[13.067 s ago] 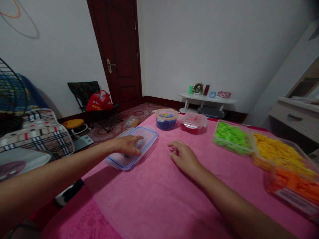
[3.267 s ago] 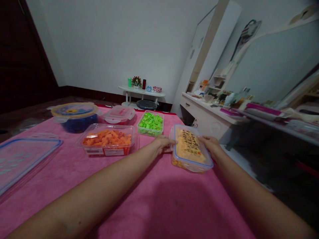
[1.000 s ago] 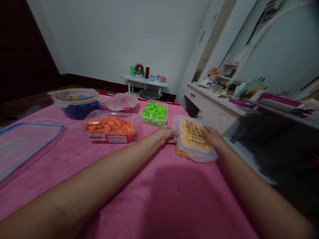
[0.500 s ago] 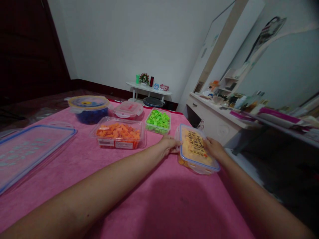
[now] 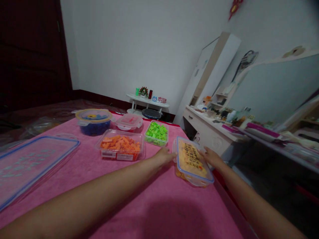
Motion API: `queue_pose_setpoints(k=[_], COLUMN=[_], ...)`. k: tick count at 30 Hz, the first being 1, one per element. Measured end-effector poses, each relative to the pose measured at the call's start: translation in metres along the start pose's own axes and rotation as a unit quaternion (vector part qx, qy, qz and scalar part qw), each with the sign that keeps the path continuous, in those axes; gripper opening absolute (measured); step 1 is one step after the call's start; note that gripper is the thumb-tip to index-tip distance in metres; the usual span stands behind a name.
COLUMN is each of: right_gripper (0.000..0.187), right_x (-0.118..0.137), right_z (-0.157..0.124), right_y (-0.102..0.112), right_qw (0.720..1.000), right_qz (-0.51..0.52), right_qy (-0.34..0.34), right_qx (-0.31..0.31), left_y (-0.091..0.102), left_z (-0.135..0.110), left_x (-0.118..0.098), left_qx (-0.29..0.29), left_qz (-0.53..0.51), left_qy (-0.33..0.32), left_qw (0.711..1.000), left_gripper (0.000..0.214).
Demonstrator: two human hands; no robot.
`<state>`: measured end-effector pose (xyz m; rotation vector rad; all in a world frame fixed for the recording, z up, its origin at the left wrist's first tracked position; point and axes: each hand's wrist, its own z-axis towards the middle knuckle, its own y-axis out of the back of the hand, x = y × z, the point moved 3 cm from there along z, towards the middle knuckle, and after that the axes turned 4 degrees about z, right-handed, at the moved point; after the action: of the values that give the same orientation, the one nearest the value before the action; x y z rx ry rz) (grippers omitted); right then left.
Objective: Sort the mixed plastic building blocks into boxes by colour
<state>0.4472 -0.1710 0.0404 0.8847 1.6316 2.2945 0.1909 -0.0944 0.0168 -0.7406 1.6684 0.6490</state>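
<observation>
A clear plastic food container [image 5: 193, 161] with a blue-rimmed lid and dark writing sits near the right edge of the pink-covered table [image 5: 129, 199]. Yellow-orange pieces fill it. My left hand [image 5: 164, 157] is closed at its left side, fingers by the side flap. On the opposite side, my right hand [image 5: 210, 156] grips the right edge, its fingers partly hidden. Close by stand an uncovered box of green pieces [image 5: 156, 132] and a clear box of orange pieces [image 5: 121, 146].
A round container [image 5: 93, 121] with blue contents and a yellow-rimmed lid stands at the back left, beside a pink-looking lidded box [image 5: 129, 121]. A large blue-rimmed lid [image 5: 37, 162] lies at left. Beyond the right edge is a white dresser [image 5: 206, 126].
My view has tilted upward, so the table and containers appear lower. Both hands stay at the sides of the yellow-orange container, with the left fingers slightly farther off its lid.
</observation>
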Motion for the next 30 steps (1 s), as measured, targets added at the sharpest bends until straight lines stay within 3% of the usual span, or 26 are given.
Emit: queue_pose_setpoints(k=[2,4,7,10,13,15,18,21,25,28,30], right_gripper=[0.056,0.052,0.043,0.039,0.038,0.039,0.036,0.032,0.033,0.035,0.036], right_x=[0.02,0.054,0.115,0.168,0.202,0.219,0.24,0.258,0.276,0.286,0.289], right_z=[-0.008,-0.025,-0.063,-0.107,-0.143,-0.159,-0.173,-0.183,-0.196,-0.205,-0.209], right_y=[0.01,0.016,0.016,0.007,-0.009,-0.022,-0.041,-0.056,-0.071,-0.074,-0.074], right_qw=[0.997,0.98,0.947,0.916,0.875,0.859,0.853,0.844,0.831,0.823,0.816], right_qz=[0.032,0.105,0.201,0.186,0.138,0.122,0.13,0.145,0.132,0.119,0.121], right_qy=[0.028,0.097,0.212,0.346,0.459,0.495,0.504,0.505,0.506,0.509,0.512], right_qx=[-0.069,-0.14,-0.13,-0.084,-0.066,-0.036,0.024,0.107,0.188,0.223,0.238], left_y=[0.021,0.049,0.107,0.193,0.29,0.348,0.407,0.431,0.442,0.444,0.44], left_z=[-0.03,-0.068,-0.121,-0.154,-0.178,-0.192,-0.208,-0.216,-0.217,-0.219,-0.225], left_x=[-0.014,-0.028,-0.039,-0.034,-0.013,0.01,0.049,0.073,0.08,0.07,0.057], left_qx=[-0.008,0.011,0.03,-0.069,-0.219,-0.291,-0.317,-0.328,-0.363,-0.362,-0.333], left_qz=[0.127,0.225,0.337,0.456,0.594,0.655,0.66,0.66,0.626,0.585,0.534], left_qy=[-0.131,-0.245,-0.292,-0.227,-0.134,-0.061,0.097,0.139,0.157,0.174,0.181], left_qw=[0.983,0.943,0.895,0.858,0.762,0.695,0.674,0.661,0.672,0.705,0.756], left_gripper=[0.034,0.027,0.018,0.021,0.028,0.045,0.056,0.051,0.051,0.039,0.028])
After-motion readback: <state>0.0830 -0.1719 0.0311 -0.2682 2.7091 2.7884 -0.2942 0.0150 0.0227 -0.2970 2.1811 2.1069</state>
